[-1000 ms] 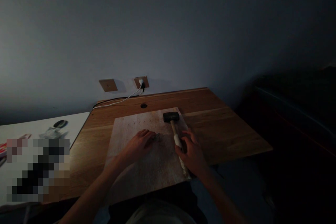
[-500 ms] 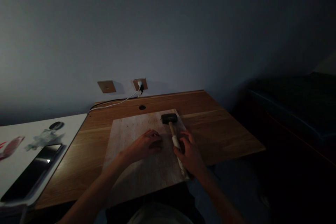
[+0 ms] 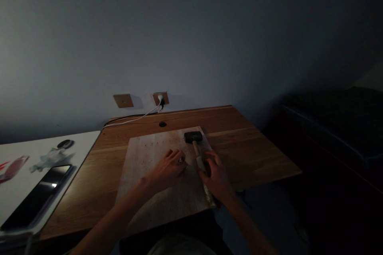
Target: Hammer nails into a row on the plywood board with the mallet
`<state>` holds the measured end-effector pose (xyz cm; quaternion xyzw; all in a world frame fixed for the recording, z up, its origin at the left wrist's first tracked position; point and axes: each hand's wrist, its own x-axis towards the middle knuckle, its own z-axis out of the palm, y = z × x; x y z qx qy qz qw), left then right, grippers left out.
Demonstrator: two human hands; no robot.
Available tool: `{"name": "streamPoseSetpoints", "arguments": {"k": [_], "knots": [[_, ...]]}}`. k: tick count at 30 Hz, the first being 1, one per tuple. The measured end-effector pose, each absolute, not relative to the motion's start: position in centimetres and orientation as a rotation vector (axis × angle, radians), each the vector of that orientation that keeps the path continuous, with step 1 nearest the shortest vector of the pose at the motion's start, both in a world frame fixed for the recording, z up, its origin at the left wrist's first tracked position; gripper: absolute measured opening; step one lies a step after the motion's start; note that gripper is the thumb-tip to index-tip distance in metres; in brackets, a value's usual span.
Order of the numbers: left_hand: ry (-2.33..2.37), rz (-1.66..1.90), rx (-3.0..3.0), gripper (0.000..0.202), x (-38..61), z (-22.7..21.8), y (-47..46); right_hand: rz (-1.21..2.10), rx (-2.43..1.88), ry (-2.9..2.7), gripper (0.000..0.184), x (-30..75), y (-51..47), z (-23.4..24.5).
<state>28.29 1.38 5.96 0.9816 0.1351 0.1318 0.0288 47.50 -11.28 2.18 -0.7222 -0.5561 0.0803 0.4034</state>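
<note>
A pale wooden board [image 3: 143, 159] lies on a brown wooden desk [image 3: 245, 151]. A mallet with a black head [image 3: 193, 137] and a light handle rests along the board's right side. My right hand [image 3: 216, 177] is wrapped around the handle, near its middle. My left hand [image 3: 170, 168] sits on the board just left of the handle, fingers pinched together on a small metal nail [image 3: 180, 161]. Rows of small dots or holes mark the board's far part.
A white table at the left carries a dark tablet [image 3: 37, 195], a red-and-white item [image 3: 12, 167] and a crumpled wrapper [image 3: 50, 157]. A white cable [image 3: 134, 118] runs from a wall socket [image 3: 160, 98]. A grommet hole [image 3: 162, 124] is in the desk. Dark furniture [image 3: 335, 135] stands at the right.
My left hand has shifted slightly right along the board, toward the mallet handle, keeping its pinch on the nail. My right hand has stayed on the handle. The camera view has drifted a little.
</note>
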Motion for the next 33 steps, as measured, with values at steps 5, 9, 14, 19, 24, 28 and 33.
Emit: {"name": "streamPoseSetpoints", "arguments": {"k": [5, 9, 14, 19, 24, 28, 33], "knots": [[0.501, 0.359, 2.940, 0.007, 29.1, 6.0, 1.5, 0.265, -1.809, -1.364, 0.014, 47.7, -11.3, 2.0], [0.537, 0.408, 2.789, 0.003, 28.8, 6.6, 2.7, 0.297, -1.762, -1.237, 0.011, 48.1, -11.3, 2.0], [0.624, 0.475, 2.578, 0.005, 28.6, 7.4, 6.4, 0.341, -1.737, -1.174, 0.014, 48.3, -11.3, 2.2], [0.576, 0.448, 2.651, 0.004, 28.5, 7.7, 7.6, 0.363, -1.752, -1.165, 0.016, 48.4, -11.2, 2.2], [0.561, 0.403, 2.725, 0.021, 28.3, 6.9, 8.1, 0.363, -1.767, -1.155, 0.017, 48.4, -11.2, 2.0], [0.558, 0.284, 2.821, 0.038, 28.4, 6.6, 9.7, 0.373, -1.773, -1.164, 0.017, 48.5, -11.2, 2.1], [0.560, 0.110, 2.930, 0.034, 27.6, 7.2, 9.3, 0.387, -1.766, -1.146, 0.015, 48.4, -11.2, 2.4]]}}
